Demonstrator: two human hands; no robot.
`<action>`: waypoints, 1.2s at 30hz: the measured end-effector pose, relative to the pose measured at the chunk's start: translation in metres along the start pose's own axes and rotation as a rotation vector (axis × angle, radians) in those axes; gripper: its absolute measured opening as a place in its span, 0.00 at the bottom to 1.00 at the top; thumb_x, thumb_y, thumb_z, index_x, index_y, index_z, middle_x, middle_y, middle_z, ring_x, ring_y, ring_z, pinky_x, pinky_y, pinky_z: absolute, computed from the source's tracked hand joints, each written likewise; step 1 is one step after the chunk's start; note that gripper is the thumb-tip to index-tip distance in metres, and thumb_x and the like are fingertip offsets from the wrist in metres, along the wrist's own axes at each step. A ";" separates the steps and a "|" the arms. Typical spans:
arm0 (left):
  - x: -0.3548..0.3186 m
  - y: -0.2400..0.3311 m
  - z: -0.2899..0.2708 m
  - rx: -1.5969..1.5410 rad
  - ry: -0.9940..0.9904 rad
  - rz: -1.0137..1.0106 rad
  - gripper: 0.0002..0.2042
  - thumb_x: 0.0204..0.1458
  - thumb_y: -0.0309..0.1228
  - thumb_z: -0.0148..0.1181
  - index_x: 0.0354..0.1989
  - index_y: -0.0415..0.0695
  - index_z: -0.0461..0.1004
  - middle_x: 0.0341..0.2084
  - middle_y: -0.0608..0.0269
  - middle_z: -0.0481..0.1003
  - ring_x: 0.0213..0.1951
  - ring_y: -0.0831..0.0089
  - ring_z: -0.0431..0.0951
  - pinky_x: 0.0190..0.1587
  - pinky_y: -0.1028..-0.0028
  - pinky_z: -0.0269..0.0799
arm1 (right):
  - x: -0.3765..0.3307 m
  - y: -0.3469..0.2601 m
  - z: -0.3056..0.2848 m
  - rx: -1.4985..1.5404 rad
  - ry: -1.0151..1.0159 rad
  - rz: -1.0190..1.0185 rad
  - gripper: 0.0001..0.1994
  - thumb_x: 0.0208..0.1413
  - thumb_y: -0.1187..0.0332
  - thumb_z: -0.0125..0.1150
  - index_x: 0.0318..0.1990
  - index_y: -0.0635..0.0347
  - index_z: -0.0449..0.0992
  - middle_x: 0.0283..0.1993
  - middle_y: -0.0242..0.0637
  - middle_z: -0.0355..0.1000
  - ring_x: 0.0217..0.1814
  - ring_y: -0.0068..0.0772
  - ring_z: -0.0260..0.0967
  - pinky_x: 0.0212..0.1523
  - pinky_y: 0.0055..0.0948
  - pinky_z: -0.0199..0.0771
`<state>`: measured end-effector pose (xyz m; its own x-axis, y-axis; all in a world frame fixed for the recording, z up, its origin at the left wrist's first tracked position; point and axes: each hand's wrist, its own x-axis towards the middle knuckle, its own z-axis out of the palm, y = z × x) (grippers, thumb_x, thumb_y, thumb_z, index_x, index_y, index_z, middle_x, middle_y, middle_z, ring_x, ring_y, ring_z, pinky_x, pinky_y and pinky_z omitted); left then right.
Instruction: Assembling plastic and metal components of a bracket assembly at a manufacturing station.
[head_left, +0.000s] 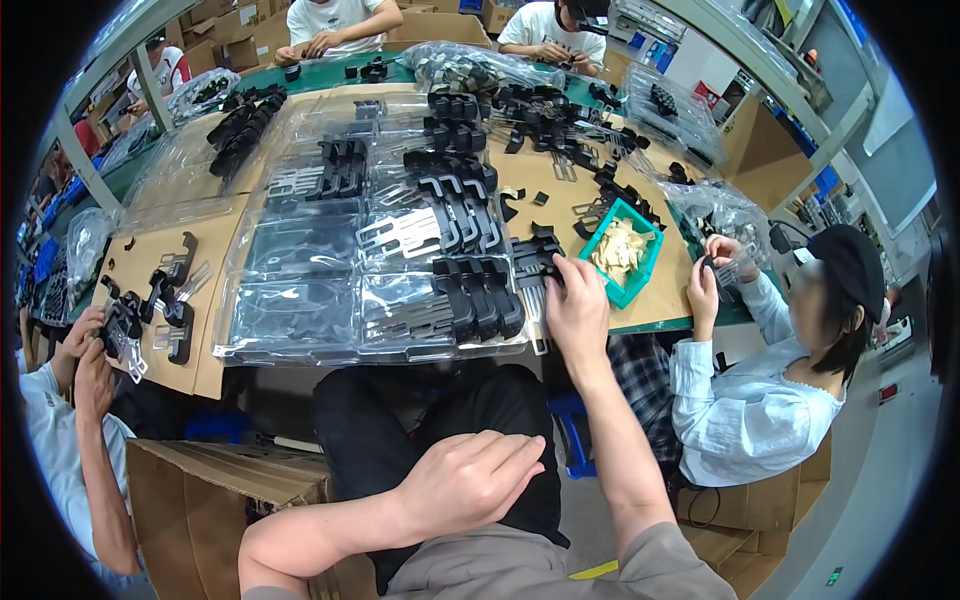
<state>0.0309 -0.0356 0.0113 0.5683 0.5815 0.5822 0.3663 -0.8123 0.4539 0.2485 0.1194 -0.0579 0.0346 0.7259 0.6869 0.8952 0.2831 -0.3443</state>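
My left hand (472, 478) hovers above my lap, its fingers bent and pressed together; whatever they may hold is hidden. At the right edge of the clear plastic tray (290, 350), my right hand (580, 312) has its fingers closed on the black end of a slotted metal piece with a black handle (540, 246). Its flat metal prongs point toward me. Inside the tray's compartments lie stacked rows of similar black-handled metal pieces (480, 300). Another row (455, 213) sits just behind them.
A green bin of pale small pieces (622, 250) stands right of my right hand. Loose black parts (560, 110) are heaped farther back. A co-worker (760, 370) sits at the right, and another person's hands (90, 365) work at the left. A cardboard box (200, 510) stands beside my legs.
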 end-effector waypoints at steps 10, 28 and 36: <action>0.002 0.001 -0.006 -0.014 -0.027 -0.014 0.11 0.51 0.22 0.69 0.43 0.37 0.81 0.37 0.62 0.83 0.30 0.70 0.81 0.32 0.76 0.77 | -0.005 -0.017 -0.007 0.011 0.071 -0.125 0.17 0.49 0.82 0.66 0.49 0.63 0.82 0.51 0.42 0.76 0.48 0.45 0.74 0.52 0.36 0.77; 0.002 0.004 0.001 -0.017 -0.044 0.030 0.08 0.54 0.24 0.66 0.42 0.38 0.81 0.37 0.62 0.83 0.29 0.69 0.81 0.33 0.75 0.77 | 0.059 0.009 0.024 0.025 0.176 -0.072 0.15 0.48 0.80 0.59 0.44 0.62 0.82 0.51 0.43 0.77 0.48 0.48 0.75 0.50 0.39 0.77; 0.002 0.007 0.000 -0.024 -0.063 0.025 0.10 0.48 0.20 0.70 0.40 0.38 0.82 0.34 0.62 0.85 0.28 0.67 0.83 0.30 0.74 0.77 | 0.135 0.015 0.071 -0.332 -0.550 0.215 0.09 0.51 0.76 0.59 0.37 0.66 0.84 0.37 0.51 0.82 0.38 0.62 0.81 0.40 0.48 0.82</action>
<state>0.0344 -0.0401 0.0151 0.6226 0.5564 0.5503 0.3343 -0.8249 0.4558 0.2347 0.2657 -0.0159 0.0751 0.9827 0.1695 0.9857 -0.0475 -0.1616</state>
